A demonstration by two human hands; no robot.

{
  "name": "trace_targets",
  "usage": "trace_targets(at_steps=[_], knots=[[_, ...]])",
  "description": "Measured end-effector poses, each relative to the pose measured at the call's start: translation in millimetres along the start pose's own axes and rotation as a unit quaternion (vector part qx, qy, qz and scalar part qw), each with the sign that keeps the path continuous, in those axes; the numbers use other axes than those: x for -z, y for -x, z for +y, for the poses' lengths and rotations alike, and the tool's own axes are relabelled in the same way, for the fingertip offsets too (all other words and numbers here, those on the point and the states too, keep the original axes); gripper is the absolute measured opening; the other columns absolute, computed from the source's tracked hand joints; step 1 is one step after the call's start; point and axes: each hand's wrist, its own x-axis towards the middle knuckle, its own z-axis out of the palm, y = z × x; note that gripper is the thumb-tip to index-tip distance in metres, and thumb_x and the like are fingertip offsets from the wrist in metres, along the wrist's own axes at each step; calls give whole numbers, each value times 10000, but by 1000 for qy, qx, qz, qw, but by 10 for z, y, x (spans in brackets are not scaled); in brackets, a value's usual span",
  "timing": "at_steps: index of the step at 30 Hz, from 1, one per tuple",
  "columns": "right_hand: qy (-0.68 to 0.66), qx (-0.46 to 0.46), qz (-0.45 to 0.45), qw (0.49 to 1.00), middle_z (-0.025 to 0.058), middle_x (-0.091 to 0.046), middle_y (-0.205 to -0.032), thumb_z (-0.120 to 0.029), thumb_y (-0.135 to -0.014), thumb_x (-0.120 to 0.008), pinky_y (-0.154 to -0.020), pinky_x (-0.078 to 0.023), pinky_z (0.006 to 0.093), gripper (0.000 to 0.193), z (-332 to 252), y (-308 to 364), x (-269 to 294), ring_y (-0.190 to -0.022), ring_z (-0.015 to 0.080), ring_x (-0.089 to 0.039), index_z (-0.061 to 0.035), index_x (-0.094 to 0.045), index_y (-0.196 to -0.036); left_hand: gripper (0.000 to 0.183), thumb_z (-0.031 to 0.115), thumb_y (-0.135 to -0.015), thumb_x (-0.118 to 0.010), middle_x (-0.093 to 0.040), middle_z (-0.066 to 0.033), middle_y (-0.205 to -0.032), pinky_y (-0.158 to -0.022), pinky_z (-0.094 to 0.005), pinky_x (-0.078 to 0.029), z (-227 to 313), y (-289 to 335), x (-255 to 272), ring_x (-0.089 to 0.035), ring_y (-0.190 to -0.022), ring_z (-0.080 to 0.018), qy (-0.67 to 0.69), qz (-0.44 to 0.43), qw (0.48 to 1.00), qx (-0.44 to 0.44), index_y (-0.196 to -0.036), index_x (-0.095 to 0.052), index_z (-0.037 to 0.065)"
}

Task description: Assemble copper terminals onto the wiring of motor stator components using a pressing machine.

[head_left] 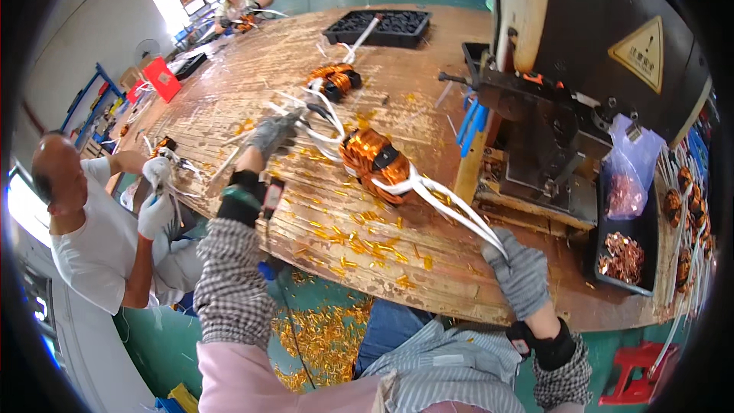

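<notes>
A copper-wound coil [373,159] with a black piece at its middle lies on the worn wooden table, white sleeved leads coming off both sides. My right hand [521,271], in a grey glove, is closed round the ends of the white leads [459,210] on the coil's right, near the table's front edge. On the coil's other side my left hand [275,134], gloved too, has its fingers closed at the white leads [325,134] there; its fingertips are partly hidden. Just beyond sits a second copper coil [334,79], its own white leads trailing over the wood.
At the right stands a dark press machine [550,130], blue-handled pliers [472,124] hanging beside it. A black bin [646,256] holds copper bits below a plastic bag [633,157]. Yellow clippings [359,241] litter the table. A co-worker [95,222] sits at left; a black tray [376,27] lies far back.
</notes>
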Motion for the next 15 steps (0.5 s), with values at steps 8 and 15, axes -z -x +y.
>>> trace_targets(at_steps=[8,15], knots=[[39,16,-22,999,174,-584,-634,-390,-870,-513,-507,-456,401,416,16,-63,49,-569,314,-590,-30,-576,-1068,544,327,-685,-727,-570,-158,-1106,-943,-329,-395,312,1649,-1335,-526,-1084,-265,-397,-7,637,-661,-1135,-563,69],[57,11,-108,992,150,-567,-591,-417,-872,-498,-470,-435,377,423,126,145,151,-510,292,-563,-7,-567,-791,267,317,-721,-670,-623,-92,-828,-675,-370,-475,269,1630,-2214,-598,-817,-269,-524,-166,601,-580,-876,-609,109]])
